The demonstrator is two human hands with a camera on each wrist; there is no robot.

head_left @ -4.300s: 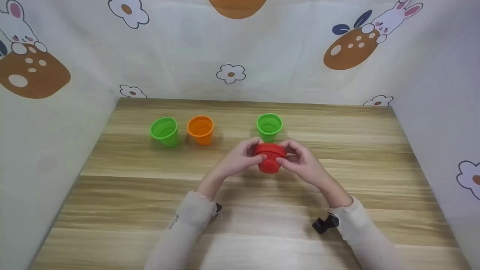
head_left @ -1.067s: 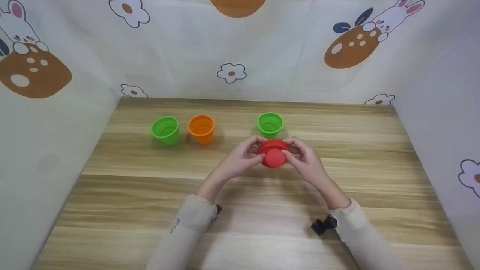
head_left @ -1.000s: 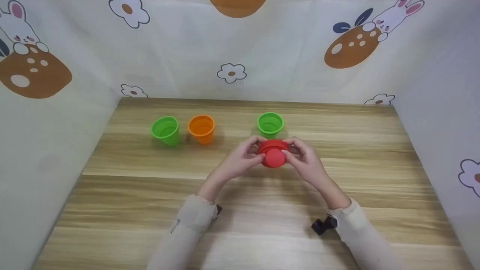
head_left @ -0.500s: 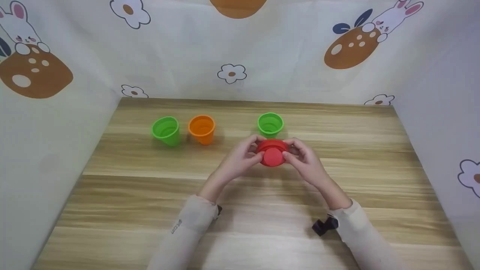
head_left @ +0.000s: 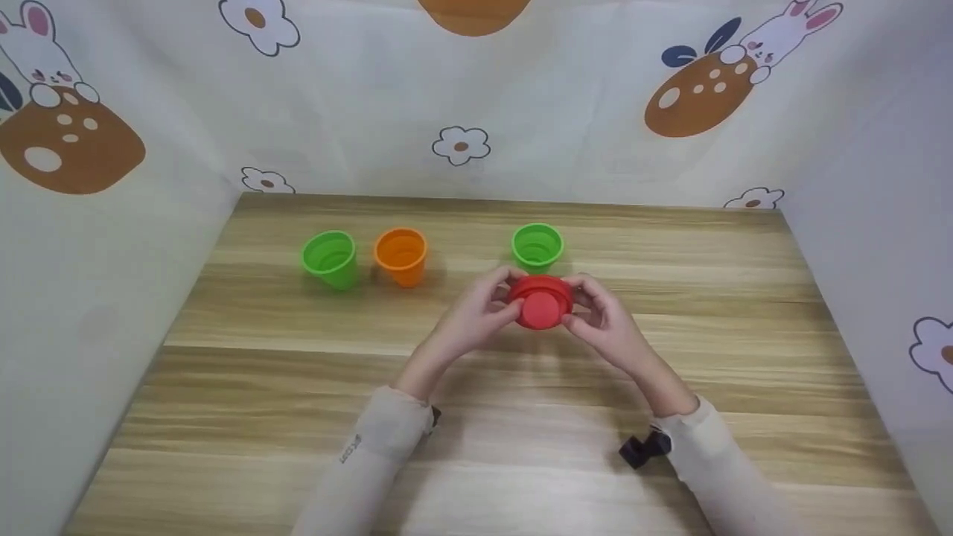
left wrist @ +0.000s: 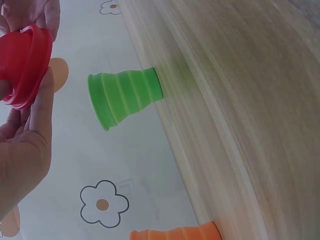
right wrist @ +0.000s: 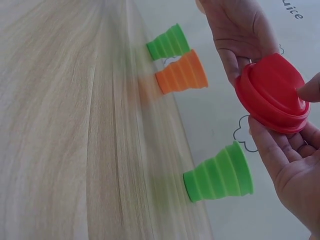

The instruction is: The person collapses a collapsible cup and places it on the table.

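Both the left hand (head_left: 473, 316) and the right hand (head_left: 607, 324) pinch a red cup (head_left: 540, 301), which we see above the table (head_left: 521, 454) (its base faces us). Near the far edge stands a green cup (head_left: 537, 246); toward the far left corner, an orange cup (head_left: 401, 251) and a second green cup (head_left: 331, 258).

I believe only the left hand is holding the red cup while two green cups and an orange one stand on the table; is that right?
Not quite: the head view shows the right hand holding the red cup together with the left hand. The rest is right.
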